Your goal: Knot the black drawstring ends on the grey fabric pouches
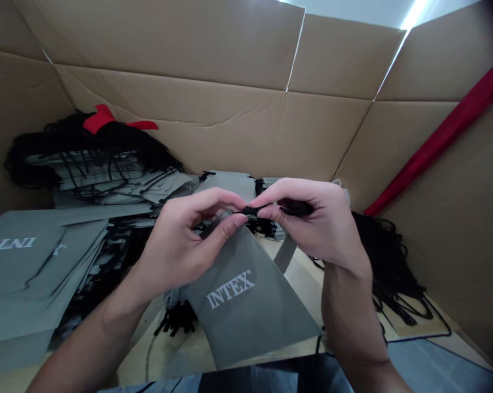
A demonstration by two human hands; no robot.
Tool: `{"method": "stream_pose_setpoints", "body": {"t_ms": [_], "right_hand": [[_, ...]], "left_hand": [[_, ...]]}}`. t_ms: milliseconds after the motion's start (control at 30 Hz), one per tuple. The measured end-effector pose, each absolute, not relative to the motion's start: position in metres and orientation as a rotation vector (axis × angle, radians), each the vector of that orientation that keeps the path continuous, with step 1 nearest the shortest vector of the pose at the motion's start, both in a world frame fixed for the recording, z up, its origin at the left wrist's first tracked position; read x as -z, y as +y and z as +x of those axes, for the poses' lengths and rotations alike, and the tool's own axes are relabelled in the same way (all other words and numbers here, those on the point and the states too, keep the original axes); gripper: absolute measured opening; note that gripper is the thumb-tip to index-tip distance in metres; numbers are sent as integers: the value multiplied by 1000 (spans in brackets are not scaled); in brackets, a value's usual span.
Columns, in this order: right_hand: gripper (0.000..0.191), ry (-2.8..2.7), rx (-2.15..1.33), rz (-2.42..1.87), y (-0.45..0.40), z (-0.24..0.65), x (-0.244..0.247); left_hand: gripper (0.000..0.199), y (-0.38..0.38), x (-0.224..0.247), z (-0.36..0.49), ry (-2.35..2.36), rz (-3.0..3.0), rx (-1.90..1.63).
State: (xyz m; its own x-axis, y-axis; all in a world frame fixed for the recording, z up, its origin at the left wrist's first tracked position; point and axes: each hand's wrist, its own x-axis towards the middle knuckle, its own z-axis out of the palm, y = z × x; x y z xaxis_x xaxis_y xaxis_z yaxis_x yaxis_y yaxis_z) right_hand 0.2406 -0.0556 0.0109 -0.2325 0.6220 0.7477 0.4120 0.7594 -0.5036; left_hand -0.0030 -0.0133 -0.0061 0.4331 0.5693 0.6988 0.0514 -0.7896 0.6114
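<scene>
A grey pouch (pixel 254 305) printed INTEX hangs at a slant below both hands, over the front of the table. My left hand (pixel 192 237) pinches a black cord (pixel 252 210) at the pouch's upper corner between thumb and forefinger. Close beside it, my right hand (pixel 312 221) is closed on the same cord, with more black cord bunched in its palm. A short dark knot or join of the cord shows between the fingertips of the two hands.
Stacked grey pouches (pixel 17 267) lie at the left, with a pile of black cords and a red strip (pixel 96 121) behind them. More pouches (pixel 225 183) stand behind my hands. Black cords (pixel 385 267) lie right. Cardboard walls (pixel 189 109) surround the table.
</scene>
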Motion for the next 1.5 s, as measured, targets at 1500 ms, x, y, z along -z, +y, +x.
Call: {"method": "stream_pose_setpoints", "body": {"t_ms": [1500], "right_hand": [[5, -1854, 146, -673, -52, 219, 1]], "left_hand": [[13, -15, 6, 4, 495, 1945, -1501]]}}
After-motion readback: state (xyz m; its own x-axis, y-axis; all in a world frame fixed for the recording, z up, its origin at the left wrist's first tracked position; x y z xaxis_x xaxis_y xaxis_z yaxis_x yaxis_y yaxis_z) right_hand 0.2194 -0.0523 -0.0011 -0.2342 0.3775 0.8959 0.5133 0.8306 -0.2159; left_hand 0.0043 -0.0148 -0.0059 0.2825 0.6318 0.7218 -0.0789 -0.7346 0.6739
